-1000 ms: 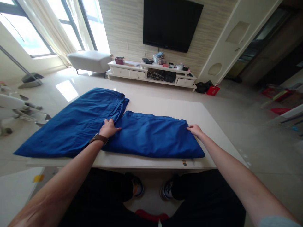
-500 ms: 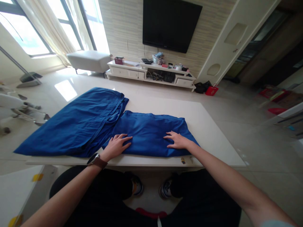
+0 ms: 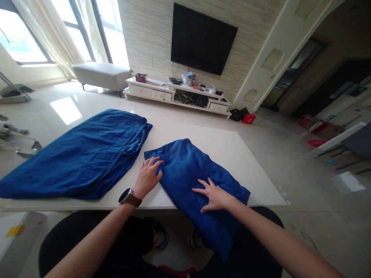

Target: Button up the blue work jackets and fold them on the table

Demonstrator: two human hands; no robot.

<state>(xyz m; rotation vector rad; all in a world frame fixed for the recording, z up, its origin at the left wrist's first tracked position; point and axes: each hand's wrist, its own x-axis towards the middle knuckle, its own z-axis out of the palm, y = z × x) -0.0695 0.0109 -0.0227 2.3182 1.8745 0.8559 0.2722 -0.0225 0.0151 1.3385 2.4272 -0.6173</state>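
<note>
A folded blue cloth garment [image 3: 179, 162] lies turned at a slant on the white table [image 3: 228, 150], its near corner hanging over the front edge towards my lap. My left hand [image 3: 148, 175], with a watch at the wrist, rests at the garment's left corner with fingers apart. Spread flat on the garment's middle right is my right hand [image 3: 214, 196]. To the left, a larger folded blue cloth [image 3: 78, 154] covers that side of the table, with a gap of bare tabletop between the two. What kind of garment either one is, I cannot tell.
Below the table edge are my legs and shoes. A white box with yellow tape [image 3: 17, 231] stands at the lower left. Beyond the table are a grey bench [image 3: 101, 75], a low white TV cabinet [image 3: 150, 91] and a red bag [image 3: 248, 118].
The smaller blue garment has turned clockwise and moved away from the larger cloth. Its near corner now hangs off the table. Both hands moved with it, and the camera view shifted.
</note>
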